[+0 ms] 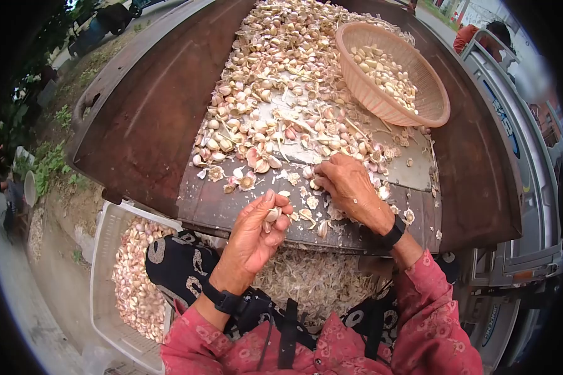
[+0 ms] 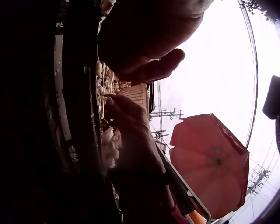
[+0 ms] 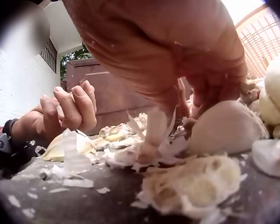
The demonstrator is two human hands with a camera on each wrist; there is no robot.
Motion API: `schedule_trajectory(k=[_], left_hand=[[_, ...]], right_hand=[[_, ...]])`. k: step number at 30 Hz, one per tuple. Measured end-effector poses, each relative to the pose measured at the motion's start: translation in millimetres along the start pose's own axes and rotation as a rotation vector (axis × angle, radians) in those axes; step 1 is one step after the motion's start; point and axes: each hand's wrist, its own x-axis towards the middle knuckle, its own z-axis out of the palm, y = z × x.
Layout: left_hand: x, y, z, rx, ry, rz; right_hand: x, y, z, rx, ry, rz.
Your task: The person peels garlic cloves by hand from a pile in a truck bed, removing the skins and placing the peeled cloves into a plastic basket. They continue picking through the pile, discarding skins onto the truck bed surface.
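My left hand (image 1: 253, 234) is palm up over the table's near edge. Its thumb and curled fingers hold a pale garlic clove (image 1: 273, 215). In the right wrist view this hand's fingers (image 3: 72, 109) show curled at the left. My right hand (image 1: 350, 190) reaches down at the front of the garlic pile (image 1: 281, 81), fingers bent and tips low among the cloves. A pale clove shows at its fingertips in the head view, pinched there. Close under this hand, the right wrist view has a large clove (image 3: 228, 127) and a broken garlic base (image 3: 191, 184).
A pink woven basket (image 1: 441, 112) with peeled cloves stands on the pile at the back right. Brown metal side walls (image 1: 150, 106) flank the table. A white crate (image 1: 100, 275) of cloves is at the lower left. Husks (image 1: 319, 281) lie below the edge.
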Motion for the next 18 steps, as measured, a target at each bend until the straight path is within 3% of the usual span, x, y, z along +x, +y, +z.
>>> schedule_trajectory(k=[3,8,12,16,18], left_hand=[[0,2,3,0.198,0.026,0.085],[-3,-8,16,0.571,0.115,0.215],[-3,-17,11,0.579,0.015,0.225],[-12,-14,11,0.492,-0.012,0.210],[-17,-9,12,0.442,-0.028,0.205]], right_hand=[[3,0,4,-0.066,-0.094,-0.012],[-1,-47,-9,0.225,-0.039,0.081],[-12,-75,-10,0.302,0.019,0.003],[-16,-79,-12,0.439,0.003,0.059],[-18,-69,-11,1.122,-0.126,0.492]])
